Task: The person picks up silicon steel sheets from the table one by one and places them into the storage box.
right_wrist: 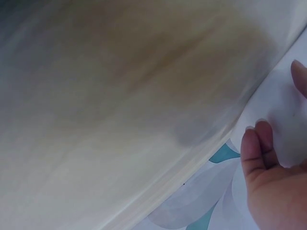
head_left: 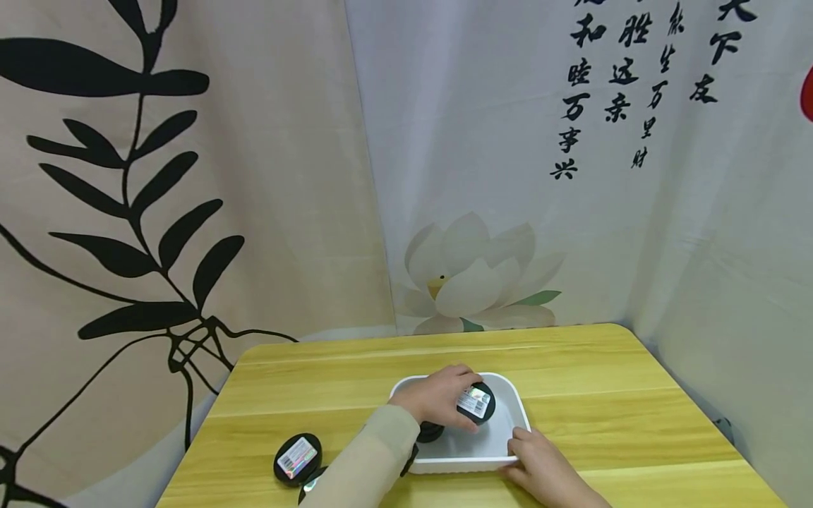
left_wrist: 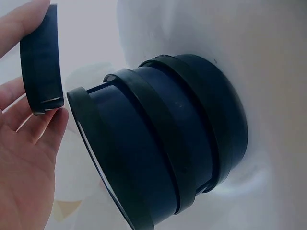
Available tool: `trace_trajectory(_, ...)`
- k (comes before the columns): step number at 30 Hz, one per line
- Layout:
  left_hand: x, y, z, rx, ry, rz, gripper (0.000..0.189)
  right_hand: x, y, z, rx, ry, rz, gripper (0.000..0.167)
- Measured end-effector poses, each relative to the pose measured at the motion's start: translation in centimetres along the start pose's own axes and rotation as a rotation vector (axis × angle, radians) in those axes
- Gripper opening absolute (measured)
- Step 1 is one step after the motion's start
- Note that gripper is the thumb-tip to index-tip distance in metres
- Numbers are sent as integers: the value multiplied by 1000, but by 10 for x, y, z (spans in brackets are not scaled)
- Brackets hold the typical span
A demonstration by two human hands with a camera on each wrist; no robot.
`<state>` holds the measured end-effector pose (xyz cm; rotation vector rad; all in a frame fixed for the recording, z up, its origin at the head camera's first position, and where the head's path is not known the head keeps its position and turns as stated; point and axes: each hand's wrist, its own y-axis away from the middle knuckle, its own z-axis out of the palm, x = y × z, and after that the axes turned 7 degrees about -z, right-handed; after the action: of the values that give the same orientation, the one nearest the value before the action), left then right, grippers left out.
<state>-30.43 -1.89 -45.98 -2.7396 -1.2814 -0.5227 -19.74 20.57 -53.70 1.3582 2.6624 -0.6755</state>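
Note:
My left hand [head_left: 438,396] is over the white tray [head_left: 464,446], holding a flat round black container [head_left: 478,402] with a barcode label on its face. In the left wrist view, thumb and fingers pinch this container [left_wrist: 42,62] by its sides. Beside it in that view is a stack of dark round containers [left_wrist: 148,129] with raised black bands. In the head view, part of a black container [head_left: 430,432] shows below the left hand in the tray. My right hand [head_left: 543,466] grips the tray's near right corner, thumb on the inner side.
Left of the tray, a round black container [head_left: 298,459] with a label lies on the yellow wooden table [head_left: 603,409]. Another labelled one [head_left: 309,487] is partly hidden behind the left sleeve [head_left: 375,458]. A printed curtain [head_left: 305,176] hangs behind the table.

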Motion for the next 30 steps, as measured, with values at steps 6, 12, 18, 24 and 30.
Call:
trace_trajectory(6, -1, -3, -1, -38, -10, 21, 82, 0, 1, 0, -7, -9, 5, 24)
trace_trajectory(12, 3, -3, -5, -70, -22, 19, 83, 1, 1, 0, 12, 0, -17, 24)
trace_trajectory(18, 9, -4, -10, -78, -32, 17, 82, 1, 0, -1, 5, -8, -21, 25)
trace_trajectory(24, 10, -8, -10, -95, -50, 12, 83, 1, 1, -1, 9, -17, -30, 24)
trace_trajectory(30, 9, -14, -6, -97, -64, 16, 83, 1, 1, 0, 22, -3, -46, 25)
